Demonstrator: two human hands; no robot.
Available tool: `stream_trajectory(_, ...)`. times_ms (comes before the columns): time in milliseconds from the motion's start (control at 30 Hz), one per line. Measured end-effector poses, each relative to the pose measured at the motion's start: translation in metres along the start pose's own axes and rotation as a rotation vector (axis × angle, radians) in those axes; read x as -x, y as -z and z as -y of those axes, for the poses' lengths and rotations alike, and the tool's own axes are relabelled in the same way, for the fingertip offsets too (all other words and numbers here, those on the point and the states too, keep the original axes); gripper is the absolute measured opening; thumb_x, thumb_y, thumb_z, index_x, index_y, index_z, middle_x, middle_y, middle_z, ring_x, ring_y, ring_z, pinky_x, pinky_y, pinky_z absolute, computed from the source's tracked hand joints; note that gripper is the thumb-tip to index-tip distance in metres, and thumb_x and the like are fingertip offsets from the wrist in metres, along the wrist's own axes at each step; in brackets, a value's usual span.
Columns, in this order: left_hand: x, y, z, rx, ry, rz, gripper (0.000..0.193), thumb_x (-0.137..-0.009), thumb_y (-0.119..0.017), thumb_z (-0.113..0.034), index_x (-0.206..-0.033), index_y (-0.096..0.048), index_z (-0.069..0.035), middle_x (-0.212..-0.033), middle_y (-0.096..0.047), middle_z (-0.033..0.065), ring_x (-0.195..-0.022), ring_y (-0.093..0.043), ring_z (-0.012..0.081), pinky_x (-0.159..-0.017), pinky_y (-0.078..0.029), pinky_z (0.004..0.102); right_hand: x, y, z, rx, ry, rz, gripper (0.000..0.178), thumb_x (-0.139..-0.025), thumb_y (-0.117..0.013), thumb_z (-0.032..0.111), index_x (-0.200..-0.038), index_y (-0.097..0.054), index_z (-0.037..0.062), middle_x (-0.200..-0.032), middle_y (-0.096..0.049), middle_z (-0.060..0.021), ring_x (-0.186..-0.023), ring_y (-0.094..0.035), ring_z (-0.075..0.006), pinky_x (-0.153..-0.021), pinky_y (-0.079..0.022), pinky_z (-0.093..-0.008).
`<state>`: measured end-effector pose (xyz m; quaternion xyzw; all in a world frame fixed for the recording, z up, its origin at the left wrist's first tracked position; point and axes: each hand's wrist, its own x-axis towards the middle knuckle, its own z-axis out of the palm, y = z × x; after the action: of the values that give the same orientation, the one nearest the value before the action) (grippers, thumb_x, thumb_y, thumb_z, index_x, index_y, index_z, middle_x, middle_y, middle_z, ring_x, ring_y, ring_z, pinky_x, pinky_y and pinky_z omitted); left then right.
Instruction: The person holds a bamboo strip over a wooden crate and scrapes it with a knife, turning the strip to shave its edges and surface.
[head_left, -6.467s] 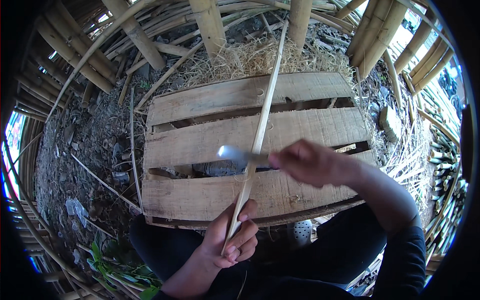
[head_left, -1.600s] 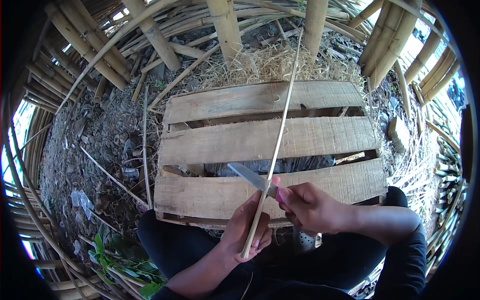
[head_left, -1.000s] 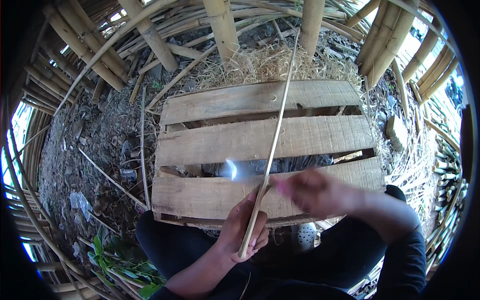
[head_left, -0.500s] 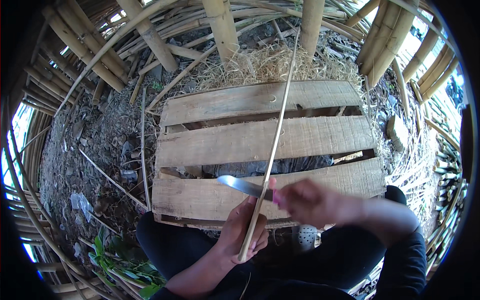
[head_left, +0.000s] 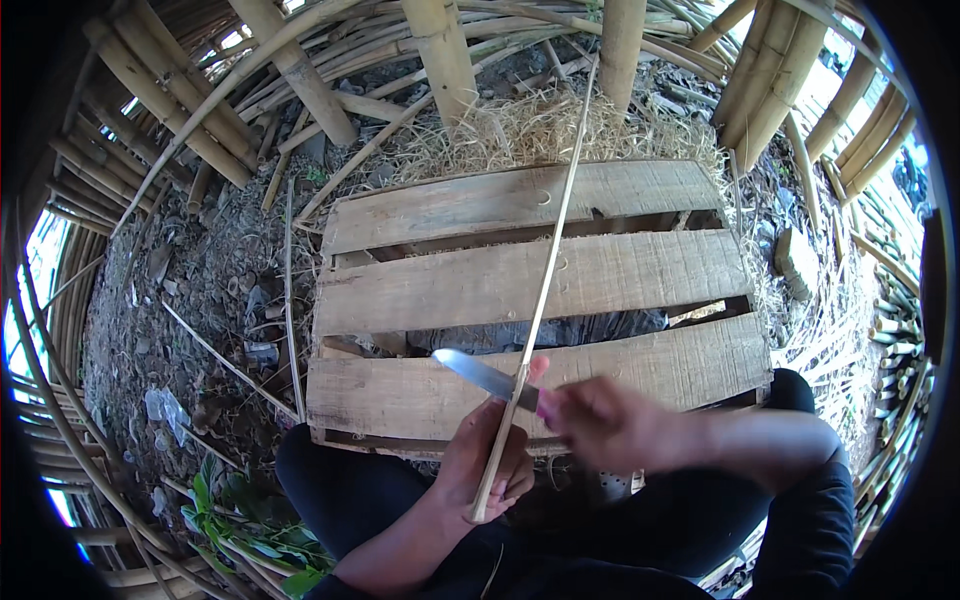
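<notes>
A long, thin bamboo strip slants away from me over a slatted wooden table. My left hand is closed round its near end, above my lap. In my right hand, closed and slightly blurred, is a knife with a pink handle. Its shiny blade points left and crosses the strip just beyond my left fingers, touching it or very close. The strip's far end reaches over the straw behind the table.
Curly shavings lie beyond the table among upright bamboo poles. Green leaves lie at lower left, and loose sticks on the littered ground. A block and stacked cut bamboo are at the right.
My right hand and the knife have shifted slightly toward me along the strip. My left hand and the strip's near end have moved a little to the left.
</notes>
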<state>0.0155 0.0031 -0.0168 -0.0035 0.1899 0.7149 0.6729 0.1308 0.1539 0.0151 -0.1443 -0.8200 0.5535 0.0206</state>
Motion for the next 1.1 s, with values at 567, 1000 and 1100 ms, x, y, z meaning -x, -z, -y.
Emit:
stream_trajectory(567,0.004,0.006,-0.001,0.092,-0.067,0.07,0.052,-0.104,-0.032,-0.033,-0.15,-0.019,-0.012,-0.042,-0.044,0.0016,-0.027,-0.037,0.0102,-0.027,-0.03,0.0226,-0.026,0.028,0.026,-0.353,-0.501,0.275,0.038,-0.102,-0.038,0.037,-0.098,-0.052,0.0012,-0.062,-0.048,-0.0016,-0.048,-0.048,-0.0107,-0.037,-0.037,-0.0282)
stream_trajectory(1000,-0.005,0.008,0.0,0.101,-0.075,0.137,0.055,-0.102,-0.037,-0.032,-0.15,-0.019,-0.012,-0.051,-0.051,0.0034,-0.029,-0.041,0.0107,-0.028,-0.032,0.0219,0.007,-0.007,0.021,-0.044,0.142,-0.013,0.043,-0.102,-0.042,0.033,-0.086,-0.053,-0.0054,-0.062,-0.053,-0.0071,-0.058,-0.054,-0.0126,-0.052,-0.044,-0.0317)
stream_trajectory(1100,-0.002,0.013,-0.005,0.047,-0.116,0.181,0.059,-0.101,-0.04,-0.035,-0.15,-0.017,-0.011,-0.062,-0.06,0.005,-0.029,-0.042,0.0111,-0.029,-0.035,0.0213,-0.026,0.022,0.017,-0.622,-0.65,-0.002,0.043,-0.101,-0.044,0.035,-0.091,-0.057,-0.0044,-0.066,-0.057,-0.0097,-0.064,-0.056,-0.0162,-0.059,-0.047,-0.0337)
